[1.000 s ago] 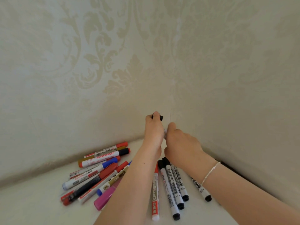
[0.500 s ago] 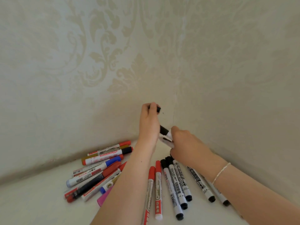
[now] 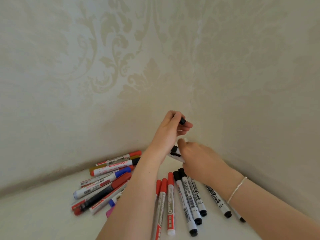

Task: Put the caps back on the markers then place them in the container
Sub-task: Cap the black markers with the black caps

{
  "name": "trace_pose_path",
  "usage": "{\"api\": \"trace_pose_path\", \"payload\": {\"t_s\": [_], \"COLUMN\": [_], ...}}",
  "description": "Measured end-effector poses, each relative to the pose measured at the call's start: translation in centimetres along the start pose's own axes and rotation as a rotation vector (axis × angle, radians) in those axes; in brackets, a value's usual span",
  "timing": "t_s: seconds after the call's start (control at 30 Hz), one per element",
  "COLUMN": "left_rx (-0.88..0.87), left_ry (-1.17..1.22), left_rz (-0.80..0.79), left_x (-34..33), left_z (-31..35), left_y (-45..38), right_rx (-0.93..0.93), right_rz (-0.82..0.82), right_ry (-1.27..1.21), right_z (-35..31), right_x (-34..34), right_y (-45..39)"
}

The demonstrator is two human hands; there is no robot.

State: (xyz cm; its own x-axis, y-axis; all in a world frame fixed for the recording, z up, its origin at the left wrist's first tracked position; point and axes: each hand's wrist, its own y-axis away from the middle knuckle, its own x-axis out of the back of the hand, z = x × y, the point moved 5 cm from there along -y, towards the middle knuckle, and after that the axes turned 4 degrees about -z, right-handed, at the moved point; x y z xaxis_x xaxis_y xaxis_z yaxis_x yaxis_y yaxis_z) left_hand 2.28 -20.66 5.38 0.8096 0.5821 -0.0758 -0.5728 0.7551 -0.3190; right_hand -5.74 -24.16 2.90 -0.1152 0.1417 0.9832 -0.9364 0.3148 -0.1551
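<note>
I see my left hand (image 3: 170, 125) raised near the corner of the pale damask-patterned wall (image 3: 121, 66), its fingers (image 3: 187, 125) curled round a small black cap (image 3: 182, 121), a short glossy cylinder. Just below, my right hand (image 3: 199, 158) grips a white marker (image 3: 175, 154) with black printing; most of its barrel is hidden under the fingers, and I cannot tell whether its tip is bare. A thin silvery bracelet (image 3: 236, 190) circles the right wrist. On the smooth white surface (image 3: 34, 213) lie more markers: a crossed heap (image 3: 107, 181) of red, blue, black and pink ones to the left, and a fan of slim white barrels (image 3: 187, 196) with red or black caps below my hands. Compared with half a second ago, the cap sits further out of my left fingers, and the right hand has closed in over the marker
</note>
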Motion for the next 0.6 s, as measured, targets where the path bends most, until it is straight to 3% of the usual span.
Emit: {"api": "trace_pose_path", "payload": {"t_s": [0.13,0.2,0.27,0.43,0.53,0.6], "left_rx": [0.066,0.062,0.091,0.542,0.642,0.614], "left_ry": [0.372,0.313,0.126,-0.215,-0.231,-0.234], "left_rz": [0.256,0.386,0.417,0.143,-0.165,-0.31], "left_x": [2.2,4.3,6.1,4.9,1.4,-0.4], "left_z": [-0.8,-0.8,-0.3,-1.7,-3.5,-4.1], "left_y": [0.1,0.2,0.4,1.3,1.9,2.1], "right_rx": [-0.046,-0.149,-0.271,-0.426,-0.451,-0.422], "right_rz": [-0.079,-0.167,-0.19,-0.169,-0.1,-0.074], "right_ry": [-0.173,-0.37,-0.551,-0.892,-1.015,-1.061], "right_z": [0.5,1.8,3.6,5.8,5.4,4.7], "right_x": [-0.5,-0.7,-0.6,-0.8,-1.0,-0.9], "right_y": [-0.1,-0.1,0.1,1.8,2.5,2.6]}}
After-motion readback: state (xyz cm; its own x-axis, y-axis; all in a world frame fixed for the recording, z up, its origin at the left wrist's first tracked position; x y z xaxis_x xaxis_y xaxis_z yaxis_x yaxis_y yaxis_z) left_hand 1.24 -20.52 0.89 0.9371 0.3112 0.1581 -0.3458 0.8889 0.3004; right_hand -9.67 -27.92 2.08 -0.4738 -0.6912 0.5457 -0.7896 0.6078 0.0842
